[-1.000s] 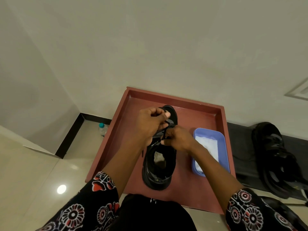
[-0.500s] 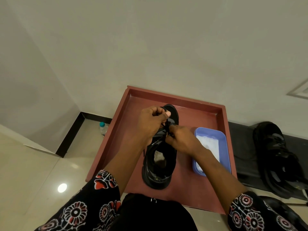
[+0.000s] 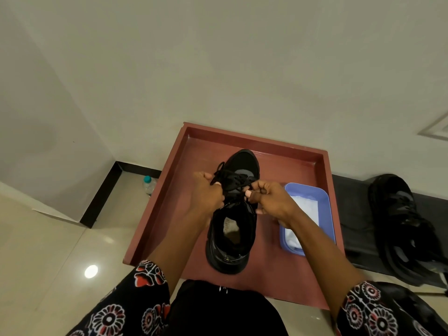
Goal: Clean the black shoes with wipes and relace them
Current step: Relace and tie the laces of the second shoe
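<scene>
Fingers of the left hand [image 3: 208,195] and right hand [image 3: 269,200] are curled, each pinching a strand of the black lace [image 3: 232,180] over the tongue of a black shoe [image 3: 231,238]. The shoe stands toe-away on a red tray [image 3: 174,190], just beside a blue tub [image 3: 322,202] of white wipes [image 3: 305,207]. A second black shoe [image 3: 407,226] lies on a dark mat [image 3: 351,214] right of the tray.

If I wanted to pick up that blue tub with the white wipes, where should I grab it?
Probably grab the blue tub by its right long rim, coming from the right. That edge is bare, while the right hand and its arm hang over the left side, near the black shoe.
</scene>
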